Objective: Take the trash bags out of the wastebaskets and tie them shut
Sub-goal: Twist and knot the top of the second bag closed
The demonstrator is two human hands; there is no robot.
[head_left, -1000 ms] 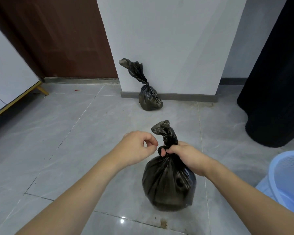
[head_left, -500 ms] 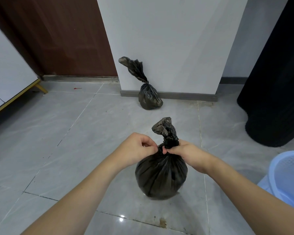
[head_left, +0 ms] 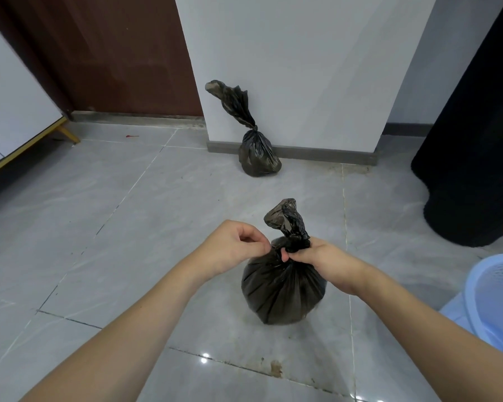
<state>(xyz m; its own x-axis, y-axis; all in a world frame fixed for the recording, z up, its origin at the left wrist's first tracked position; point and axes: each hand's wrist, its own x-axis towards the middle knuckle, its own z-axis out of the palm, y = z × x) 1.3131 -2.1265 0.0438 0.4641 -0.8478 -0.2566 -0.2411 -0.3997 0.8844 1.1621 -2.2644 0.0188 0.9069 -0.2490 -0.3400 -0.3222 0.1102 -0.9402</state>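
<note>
Two black trash bags are sitting on the tiled floor (head_left: 128, 216): the near bag (head_left: 282, 288) at centre, the far bag (head_left: 257, 155) knotted against the wall. The right hand (head_left: 320, 259) is clamping the near bag's neck, and the left hand (head_left: 233, 248) is pinching closed beside it; one blue wastebasket (head_left: 494, 297) is standing at right.

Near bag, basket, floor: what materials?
Near bag: thin black plastic film, glossy, finely creased. Basket: light blue moulded plastic, by its smooth rim and slotted wall. Floor: polished grey tile, likely ceramic, with grout lines and glare.

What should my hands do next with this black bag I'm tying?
Probably pull the knot snug: your right hand pinches the near bag at its twisted neck, your left hand pinches beside it, and the bag sits on the floor.
</note>
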